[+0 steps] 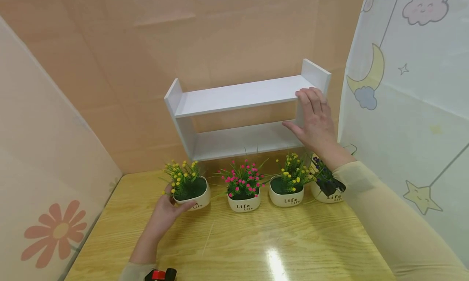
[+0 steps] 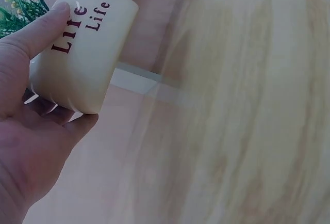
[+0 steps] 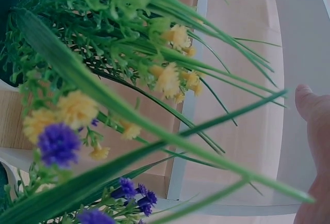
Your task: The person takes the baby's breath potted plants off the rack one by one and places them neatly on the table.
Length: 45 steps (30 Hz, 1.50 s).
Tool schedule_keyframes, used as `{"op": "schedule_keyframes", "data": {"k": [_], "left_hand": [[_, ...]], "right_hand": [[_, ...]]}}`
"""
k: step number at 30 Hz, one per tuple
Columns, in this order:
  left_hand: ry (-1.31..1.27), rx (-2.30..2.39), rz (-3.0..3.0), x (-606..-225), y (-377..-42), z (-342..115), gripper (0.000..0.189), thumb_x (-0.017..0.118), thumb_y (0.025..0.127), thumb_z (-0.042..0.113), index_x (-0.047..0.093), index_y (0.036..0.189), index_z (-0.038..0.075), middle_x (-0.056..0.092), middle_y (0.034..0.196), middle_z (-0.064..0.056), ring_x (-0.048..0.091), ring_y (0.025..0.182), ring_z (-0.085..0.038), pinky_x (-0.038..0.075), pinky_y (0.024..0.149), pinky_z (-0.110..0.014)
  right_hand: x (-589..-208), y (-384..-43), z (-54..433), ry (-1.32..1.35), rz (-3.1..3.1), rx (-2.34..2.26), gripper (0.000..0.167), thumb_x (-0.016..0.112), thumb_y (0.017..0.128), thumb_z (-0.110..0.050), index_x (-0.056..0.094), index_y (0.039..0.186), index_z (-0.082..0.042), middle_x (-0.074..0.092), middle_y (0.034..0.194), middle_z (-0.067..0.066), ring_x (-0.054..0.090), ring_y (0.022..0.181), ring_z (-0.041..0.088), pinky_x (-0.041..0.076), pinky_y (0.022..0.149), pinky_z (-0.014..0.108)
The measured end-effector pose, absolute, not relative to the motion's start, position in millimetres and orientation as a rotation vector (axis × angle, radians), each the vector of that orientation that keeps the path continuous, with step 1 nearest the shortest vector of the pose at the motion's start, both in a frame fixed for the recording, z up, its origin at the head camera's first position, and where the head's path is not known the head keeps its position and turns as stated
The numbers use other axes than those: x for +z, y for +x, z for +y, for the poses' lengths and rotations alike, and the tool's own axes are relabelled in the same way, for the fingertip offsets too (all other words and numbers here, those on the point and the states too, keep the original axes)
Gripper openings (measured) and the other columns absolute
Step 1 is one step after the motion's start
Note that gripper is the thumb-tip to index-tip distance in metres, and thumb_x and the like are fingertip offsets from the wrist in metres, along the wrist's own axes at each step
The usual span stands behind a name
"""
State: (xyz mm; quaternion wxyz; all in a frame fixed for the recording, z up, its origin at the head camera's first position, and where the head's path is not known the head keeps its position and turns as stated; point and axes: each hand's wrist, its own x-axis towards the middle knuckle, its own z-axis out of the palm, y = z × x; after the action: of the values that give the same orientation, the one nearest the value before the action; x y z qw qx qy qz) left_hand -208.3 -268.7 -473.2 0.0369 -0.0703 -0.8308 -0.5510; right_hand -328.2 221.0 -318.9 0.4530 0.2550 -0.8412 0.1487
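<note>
My left hand (image 1: 169,214) grips a cream oval pot (image 2: 85,53) marked "Life", planted with yellow flowers (image 1: 181,177). The thumb lies across its front, and the other fingers reach behind and beneath. Whether the pot touches the table cannot be told. A white two-level shelf (image 1: 242,97) stands against the back wall. At its right end my right hand (image 1: 315,118) holds on, fingertips over the upper board and thumb spread below. In the right wrist view only the thumb (image 3: 305,100) and the hand's edge show, beside the shelf's grey-looking panel.
Along the shelf's front stand a pink-flowered pot (image 1: 243,203), another yellow-flowered pot (image 1: 287,197) and a purple-flowered pot (image 1: 322,195), partly behind my right forearm. Long green leaves (image 3: 154,131) cross the right wrist view. Printed cloth walls flank the wooden table (image 1: 227,244).
</note>
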Motion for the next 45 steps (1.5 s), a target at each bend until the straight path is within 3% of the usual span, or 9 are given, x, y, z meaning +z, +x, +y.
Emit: {"op": "schedule_keyframes", "data": {"k": [8, 14, 18, 45], "left_hand": [[-0.241, -1.73, -2.561, -485.5, -211.5, -263.4, 0.101, 0.096, 0.089, 0.026, 0.034, 0.168, 0.013, 0.062, 0.154, -0.015, 0.062, 0.137, -0.032, 0.059, 0.097, -0.028], [-0.204, -1.713, -2.607, -490.3, -213.0, -257.3, 0.109, 0.096, 0.089, 0.033, 0.029, 0.171, 0.009, 0.046, 0.168, -0.019, 0.047, 0.152, -0.04, 0.053, 0.112, -0.044], [-0.198, -1.719, -2.612, -492.9, -213.2, -255.5, 0.112, 0.096, 0.089, 0.034, 0.025, 0.172, 0.008, 0.041, 0.171, -0.019, 0.042, 0.155, -0.041, 0.05, 0.115, -0.05], [-0.22, -1.683, -2.655, -504.7, -216.7, -256.7, 0.114, 0.097, 0.089, 0.032, 0.025, 0.172, 0.005, 0.034, 0.174, -0.023, 0.036, 0.159, -0.045, 0.038, 0.125, -0.061]], "right_hand": [[-318.0, -328.0, 222.1, 0.627, -2.088, 0.359, 0.097, 0.096, 0.087, -0.028, 0.036, 0.158, -0.001, 0.036, 0.161, 0.023, 0.025, 0.156, 0.044, 0.018, 0.133, 0.052], [-318.8, -327.3, 223.9, 0.628, -2.097, 0.362, 0.097, 0.096, 0.088, -0.029, 0.036, 0.158, -0.001, 0.036, 0.161, 0.023, 0.025, 0.156, 0.045, 0.018, 0.133, 0.052], [-319.8, -327.6, 224.0, 0.63, -2.085, 0.367, 0.097, 0.096, 0.087, -0.029, 0.036, 0.158, -0.001, 0.036, 0.161, 0.023, 0.026, 0.156, 0.045, 0.019, 0.133, 0.052], [-319.9, -329.8, 224.6, 0.634, -2.082, 0.357, 0.098, 0.097, 0.087, -0.027, 0.036, 0.158, -0.001, 0.036, 0.16, 0.022, 0.026, 0.156, 0.044, 0.017, 0.134, 0.051]]}}
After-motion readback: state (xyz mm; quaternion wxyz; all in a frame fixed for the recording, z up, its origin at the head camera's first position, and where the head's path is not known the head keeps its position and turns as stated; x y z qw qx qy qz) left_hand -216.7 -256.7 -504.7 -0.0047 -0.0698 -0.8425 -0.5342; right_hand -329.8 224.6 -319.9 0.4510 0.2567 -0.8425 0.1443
